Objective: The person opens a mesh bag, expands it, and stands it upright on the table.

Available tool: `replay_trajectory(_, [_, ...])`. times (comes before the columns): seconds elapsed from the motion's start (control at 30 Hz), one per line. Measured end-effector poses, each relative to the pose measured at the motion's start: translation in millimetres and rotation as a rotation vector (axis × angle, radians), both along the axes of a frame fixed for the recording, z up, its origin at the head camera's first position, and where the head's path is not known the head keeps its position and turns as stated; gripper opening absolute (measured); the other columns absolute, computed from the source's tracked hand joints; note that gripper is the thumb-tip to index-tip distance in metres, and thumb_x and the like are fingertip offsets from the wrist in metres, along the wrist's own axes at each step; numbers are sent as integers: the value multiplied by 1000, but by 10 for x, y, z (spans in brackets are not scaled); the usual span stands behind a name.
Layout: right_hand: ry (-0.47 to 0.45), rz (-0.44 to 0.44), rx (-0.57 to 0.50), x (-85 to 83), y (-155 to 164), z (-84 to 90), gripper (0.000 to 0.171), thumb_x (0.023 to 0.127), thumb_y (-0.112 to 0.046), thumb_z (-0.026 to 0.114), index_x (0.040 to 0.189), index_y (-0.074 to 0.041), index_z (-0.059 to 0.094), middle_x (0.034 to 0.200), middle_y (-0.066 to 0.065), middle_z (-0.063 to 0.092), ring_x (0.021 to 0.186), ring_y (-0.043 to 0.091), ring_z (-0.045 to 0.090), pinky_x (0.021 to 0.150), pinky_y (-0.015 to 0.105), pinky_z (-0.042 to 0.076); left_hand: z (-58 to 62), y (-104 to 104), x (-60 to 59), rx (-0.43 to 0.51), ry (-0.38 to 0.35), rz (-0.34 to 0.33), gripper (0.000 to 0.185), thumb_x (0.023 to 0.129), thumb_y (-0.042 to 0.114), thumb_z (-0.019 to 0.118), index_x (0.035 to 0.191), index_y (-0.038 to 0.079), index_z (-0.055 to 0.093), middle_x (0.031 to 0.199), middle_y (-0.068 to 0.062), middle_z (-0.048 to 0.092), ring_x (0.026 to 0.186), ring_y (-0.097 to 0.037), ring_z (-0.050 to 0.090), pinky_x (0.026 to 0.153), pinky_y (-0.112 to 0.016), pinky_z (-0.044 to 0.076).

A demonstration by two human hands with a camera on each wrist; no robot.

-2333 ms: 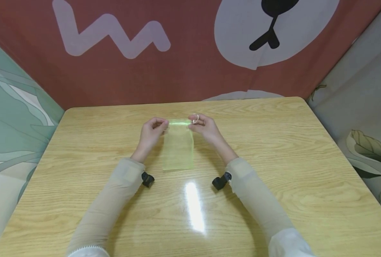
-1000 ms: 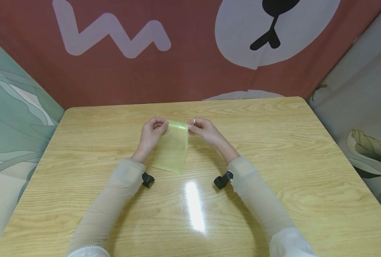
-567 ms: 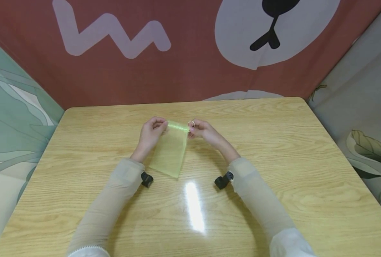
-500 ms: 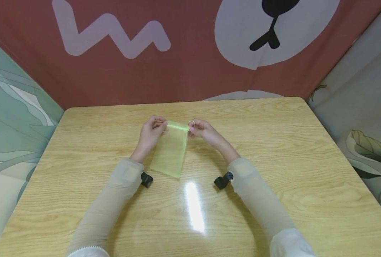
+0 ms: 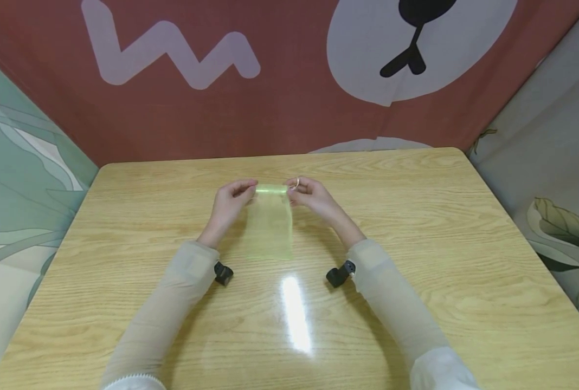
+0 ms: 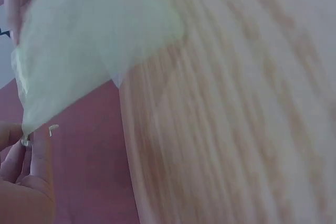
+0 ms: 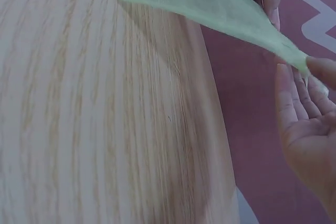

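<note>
A sheer yellow-green pouch (image 5: 270, 227) hangs between both hands over the middle of the table, its top edge bright and gathered. My left hand (image 5: 230, 203) pinches the upper left corner between thumb and fingers. At the upper right corner my right hand (image 5: 314, 199) does the same, and a pale loop (image 5: 295, 184) shows at its fingers. In the left wrist view a short pale string end (image 6: 53, 129) sticks out by the left hand (image 6: 23, 171). The right wrist view shows the pouch (image 7: 210, 3) stretched toward the right hand's fingers (image 7: 296, 93), its lower part slack.
The wood-grain table (image 5: 416, 271) spreads around both arms, with a glare streak (image 5: 296, 314) in front of the pouch. A red curtain (image 5: 289, 108) hangs at the table's far edge. Each wrist carries a small black camera (image 5: 339, 274).
The pouch was slanted, its lower edge swung to the left; now it hangs nearly straight, its lower edge farther right. The right hand has risen slightly, levelling the top edge.
</note>
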State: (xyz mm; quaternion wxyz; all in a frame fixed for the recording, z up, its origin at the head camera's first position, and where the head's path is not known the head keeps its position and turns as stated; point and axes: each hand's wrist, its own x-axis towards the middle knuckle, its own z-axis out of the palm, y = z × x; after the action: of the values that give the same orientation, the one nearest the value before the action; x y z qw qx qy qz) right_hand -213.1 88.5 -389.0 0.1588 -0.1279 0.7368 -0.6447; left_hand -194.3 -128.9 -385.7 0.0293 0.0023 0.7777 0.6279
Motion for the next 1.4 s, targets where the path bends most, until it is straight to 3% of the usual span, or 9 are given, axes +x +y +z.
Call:
replay_trajectory(0.17, [5,-63,28,-2,-5,12,31,94,-9,60,123,2,56,93,1,65,84,10,63,94,49,53,-8,2,3,-47,-5,-8,32,94,9,58,124,-2,60,123,-20,62,84,2,59,79,-13,54])
replay_trajectory(0.33, [-4,-121,32,-10,-7,21,32,91,-9,65,119,3,58,79,-9,66,84,18,65,92,47,54,-28,9,-6,-82,2,-13,33,93,10,62,124,1,62,120,-18,63,86,-1,59,76,-12,53])
replay_trajectory(0.5, [-5,-162,17,-19,-6,21,27,89,-6,66,114,5,59,75,-16,65,79,11,65,86,38,57,-27,3,-8,-72,10,1,32,92,10,63,123,2,63,118,-17,64,88,-4,59,77,-13,54])
replay_trajectory(0.7, [6,-135,-31,-23,17,6,25,91,-2,61,114,7,57,84,-15,64,79,0,62,78,22,57,-22,-21,-3,-95,23,-6,32,94,10,60,125,4,62,120,-17,63,97,-12,60,79,-13,53])
replay_trajectory(0.83, [12,-136,-42,-18,22,3,23,92,-3,61,112,6,58,82,-15,65,77,0,62,77,21,56,-12,-20,1,-80,17,-17,34,93,8,60,127,3,61,127,-15,62,106,-21,61,81,-14,53])
replay_trajectory(1.03, [13,-156,-45,-1,16,12,25,92,-5,62,113,6,56,77,-16,64,75,2,61,80,30,56,1,9,7,-64,8,-16,36,92,9,62,127,4,60,130,-12,61,111,-25,61,85,-19,54])
replay_trajectory(1.13, [21,-198,-61,0,28,10,20,91,-5,63,109,0,55,77,-16,64,76,2,61,81,30,55,3,10,13,-65,22,-1,36,92,11,63,127,4,60,129,-11,61,109,-25,62,85,-20,54])
replay_trajectory(1.27, [45,-239,-107,-8,53,3,15,89,-1,63,95,-12,54,75,-16,64,74,1,61,75,21,54,4,-1,19,-62,38,9,36,92,10,63,127,3,60,129,-12,61,109,-24,61,84,-18,54])
replay_trajectory(1.4, [68,-240,-125,-7,64,-1,18,88,2,63,87,-13,53,72,-16,64,70,1,61,70,16,53,3,-6,23,-45,42,8,38,91,7,63,129,2,57,128,-14,60,106,-19,59,81,-14,53])
